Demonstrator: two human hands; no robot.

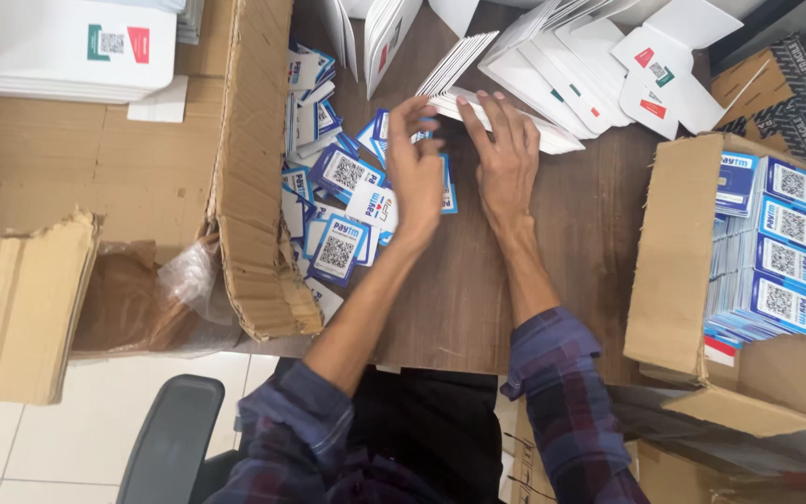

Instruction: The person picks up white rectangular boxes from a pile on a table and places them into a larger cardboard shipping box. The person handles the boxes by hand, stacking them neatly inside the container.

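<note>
A cardboard box (692,280) at the table's right edge holds tight rows of blue-and-white cards (776,252), too many to count. A large torn carton (254,187) on the left crowds the wooden table (459,299); loose cards (338,215) spill beside it. The left hand (414,173) pinches one blue-and-white card (422,131) from the pile; the right hand (507,159) rests spread, fingers touching a fanned stack of white folders (515,121). Bare wood lies open just below both hands.
</note>
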